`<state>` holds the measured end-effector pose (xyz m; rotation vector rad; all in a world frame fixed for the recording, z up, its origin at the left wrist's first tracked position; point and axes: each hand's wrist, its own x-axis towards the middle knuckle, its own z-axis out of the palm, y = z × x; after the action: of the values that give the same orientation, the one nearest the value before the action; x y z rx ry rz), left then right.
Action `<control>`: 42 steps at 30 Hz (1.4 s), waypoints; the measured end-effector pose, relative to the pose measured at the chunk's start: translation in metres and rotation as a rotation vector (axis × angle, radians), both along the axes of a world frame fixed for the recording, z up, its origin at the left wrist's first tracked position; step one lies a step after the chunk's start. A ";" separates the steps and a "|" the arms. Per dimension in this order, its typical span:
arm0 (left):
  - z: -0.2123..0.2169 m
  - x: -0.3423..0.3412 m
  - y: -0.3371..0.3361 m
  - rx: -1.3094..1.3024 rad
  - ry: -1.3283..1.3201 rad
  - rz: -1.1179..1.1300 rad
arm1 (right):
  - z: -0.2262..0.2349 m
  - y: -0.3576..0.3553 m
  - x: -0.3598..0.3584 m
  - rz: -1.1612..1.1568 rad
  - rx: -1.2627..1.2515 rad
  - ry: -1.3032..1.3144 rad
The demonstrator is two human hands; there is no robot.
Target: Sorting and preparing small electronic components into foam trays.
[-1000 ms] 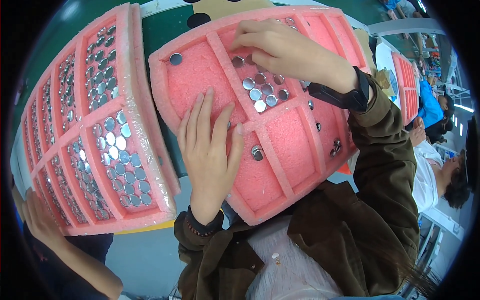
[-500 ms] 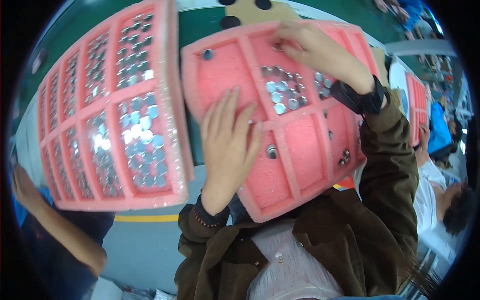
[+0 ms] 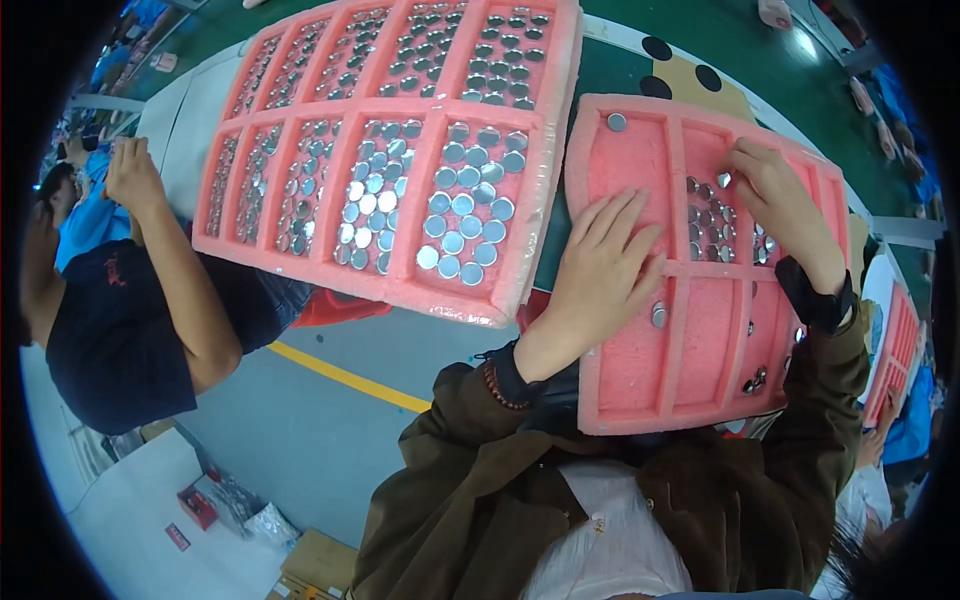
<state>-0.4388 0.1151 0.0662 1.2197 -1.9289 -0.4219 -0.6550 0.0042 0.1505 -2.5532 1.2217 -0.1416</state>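
Note:
A pink foam tray point(image 3: 632, 165) divided into compartments lies before me. My left hand point(image 3: 600, 280) rests flat on its left part, fingers stretched out and holding nothing. Over an upper compartment, my right hand point(image 3: 785, 205) has its fingertips closed on a small round silver disc point(image 3: 724, 181). Just below those fingertips, several similar silver discs point(image 3: 708, 225) lie grouped in that compartment. A single disc point(image 3: 617, 122) sits in the upper left corner, and another disc point(image 3: 659, 315) lies beside my left fingers. Several pieces point(image 3: 755, 380) lie heaped in a lower right compartment.
To the left stands a larger pink foam tray point(image 3: 400, 290), its compartments filled with silver discs. Beyond my tray lies a tan sheet point(image 3: 690, 85) with black round spots. A co-worker in a dark shirt point(image 3: 120, 320) is at the left, one hand raised. Cardboard boxes point(image 3: 318, 562) stand lower left.
The view has swung left, so both trays appear farther right. My right hand has come closer to the grouped discs in its compartment. My left hand stays flat on the tray.

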 end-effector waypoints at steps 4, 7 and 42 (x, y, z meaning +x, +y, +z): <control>0.001 0.001 0.001 -0.034 0.017 0.000 | -0.006 0.002 -0.005 0.018 -0.051 0.001; 0.000 -0.001 0.001 -0.059 0.020 -0.008 | -0.012 0.005 -0.012 0.035 -0.100 0.041; 0.000 -0.006 0.022 -0.078 -0.278 -0.003 | -0.045 -0.020 0.119 0.078 -0.222 -0.006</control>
<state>-0.4453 0.1374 0.0664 1.2784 -2.1593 -0.1828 -0.5358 -0.0154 0.1056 -2.7829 1.1605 -0.2812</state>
